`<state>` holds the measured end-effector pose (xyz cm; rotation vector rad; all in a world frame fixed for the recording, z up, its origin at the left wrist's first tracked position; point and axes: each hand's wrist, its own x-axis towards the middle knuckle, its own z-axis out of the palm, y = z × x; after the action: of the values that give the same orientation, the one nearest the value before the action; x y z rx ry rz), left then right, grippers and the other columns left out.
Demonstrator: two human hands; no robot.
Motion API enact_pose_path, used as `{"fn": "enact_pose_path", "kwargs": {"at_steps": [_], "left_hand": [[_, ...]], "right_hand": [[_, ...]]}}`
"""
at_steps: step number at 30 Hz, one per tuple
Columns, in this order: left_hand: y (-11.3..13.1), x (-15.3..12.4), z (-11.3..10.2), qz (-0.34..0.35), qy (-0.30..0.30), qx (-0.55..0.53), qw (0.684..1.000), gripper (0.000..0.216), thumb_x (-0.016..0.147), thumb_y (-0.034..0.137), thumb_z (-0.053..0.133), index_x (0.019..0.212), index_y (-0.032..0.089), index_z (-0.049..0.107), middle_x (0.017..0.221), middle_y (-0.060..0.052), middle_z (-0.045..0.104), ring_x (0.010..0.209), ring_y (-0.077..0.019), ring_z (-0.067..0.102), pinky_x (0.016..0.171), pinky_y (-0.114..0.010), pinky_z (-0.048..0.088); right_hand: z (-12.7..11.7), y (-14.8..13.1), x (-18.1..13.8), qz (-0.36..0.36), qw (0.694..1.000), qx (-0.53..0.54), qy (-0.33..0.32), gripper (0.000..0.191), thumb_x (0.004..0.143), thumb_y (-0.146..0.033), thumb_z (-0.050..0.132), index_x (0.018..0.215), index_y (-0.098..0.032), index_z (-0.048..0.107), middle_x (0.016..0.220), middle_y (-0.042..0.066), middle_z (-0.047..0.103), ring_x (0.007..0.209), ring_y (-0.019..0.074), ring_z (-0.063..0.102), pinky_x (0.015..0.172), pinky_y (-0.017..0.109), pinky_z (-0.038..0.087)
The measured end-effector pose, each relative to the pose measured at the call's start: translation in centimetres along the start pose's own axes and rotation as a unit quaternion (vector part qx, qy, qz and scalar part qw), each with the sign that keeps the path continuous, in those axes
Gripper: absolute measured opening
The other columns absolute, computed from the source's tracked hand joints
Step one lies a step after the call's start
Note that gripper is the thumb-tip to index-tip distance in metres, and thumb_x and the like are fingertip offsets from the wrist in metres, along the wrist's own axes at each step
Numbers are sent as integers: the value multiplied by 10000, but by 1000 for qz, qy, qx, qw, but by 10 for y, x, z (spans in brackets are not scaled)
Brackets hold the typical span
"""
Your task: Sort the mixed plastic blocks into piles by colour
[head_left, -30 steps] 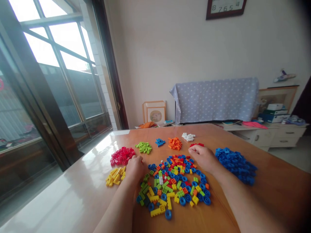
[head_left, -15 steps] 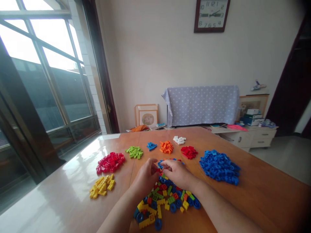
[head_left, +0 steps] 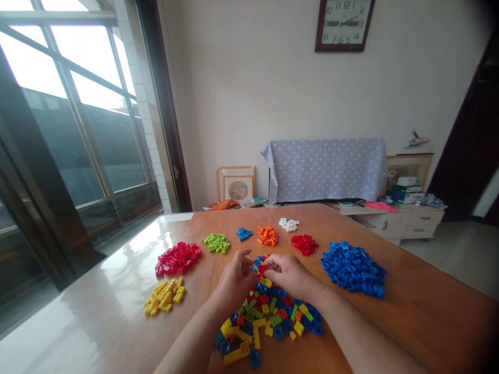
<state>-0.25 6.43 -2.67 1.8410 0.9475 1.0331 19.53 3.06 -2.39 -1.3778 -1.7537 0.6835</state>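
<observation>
Both my hands meet over the far end of a mixed heap of coloured bricks (head_left: 268,322) on the wooden table (head_left: 409,311). My left hand (head_left: 234,278) has thumb and fingers curled in a pinch at the heap's top. My right hand (head_left: 286,274) is closed, fingertips pinching a small red brick (head_left: 262,269) from the heap. Sorted piles lie around: yellow (head_left: 166,296), red (head_left: 177,258), green (head_left: 216,242), small blue (head_left: 244,234), orange (head_left: 267,235), white (head_left: 289,224), a second red pile (head_left: 304,244) and a big blue pile (head_left: 353,267).
A tall window (head_left: 78,114) runs along the left. Beyond the table stand a polka-dot covered object (head_left: 325,169), framed pictures (head_left: 236,186) on the floor and a low white cabinet (head_left: 401,221) with clutter. A clock (head_left: 343,23) hangs on the wall.
A second ago my hands were apart, the left by the red pile and the right at the second red pile. Both came together over the mixed heap. The view tilted up.
</observation>
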Motion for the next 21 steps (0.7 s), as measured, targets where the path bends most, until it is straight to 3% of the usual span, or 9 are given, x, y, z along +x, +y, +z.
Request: {"fn": "enact_pose_path", "kwargs": {"at_steps": [2,5,8,13,21], "left_hand": [[6,2,-9,-12,47,9,999,488,803,260,611,1268,167,496,1071,-94,641,864,-165,638,744,-305,543],[11,5,-28,-51,112,-9,992,456,789,358,654,1193,161,572,1065,-114,667,939,-220,654,769,-339,541],[10,9,-46,-77,190,-59,977,453,752,400,695,1127,161,609,1037,-111,695,972,-241,658,828,-361,520],[8,9,-63,-141,266,-110,947,448,712,396,714,1078,150,631,1055,-116,697,954,-239,654,792,-345,495],[9,9,-63,-164,264,-140,940,466,665,407,721,1048,149,655,989,-111,710,877,-235,660,718,-327,472]], "right_hand": [[-20,18,5,21,996,-52,75,267,843,-360,604,1021,-194,714,811,31,735,729,169,665,640,243,485],[-53,52,13,59,962,-135,229,290,823,-358,606,1035,-194,714,843,47,736,769,181,669,698,262,486],[-71,85,21,113,937,-143,299,294,827,-352,576,1033,-182,700,845,57,742,749,184,676,676,262,489],[-65,120,31,175,934,-132,284,317,782,-317,605,1056,-177,682,889,71,751,695,173,690,646,252,501],[-65,133,34,189,921,-201,274,242,782,-316,611,974,-187,684,918,87,748,789,205,691,678,266,482]]}}
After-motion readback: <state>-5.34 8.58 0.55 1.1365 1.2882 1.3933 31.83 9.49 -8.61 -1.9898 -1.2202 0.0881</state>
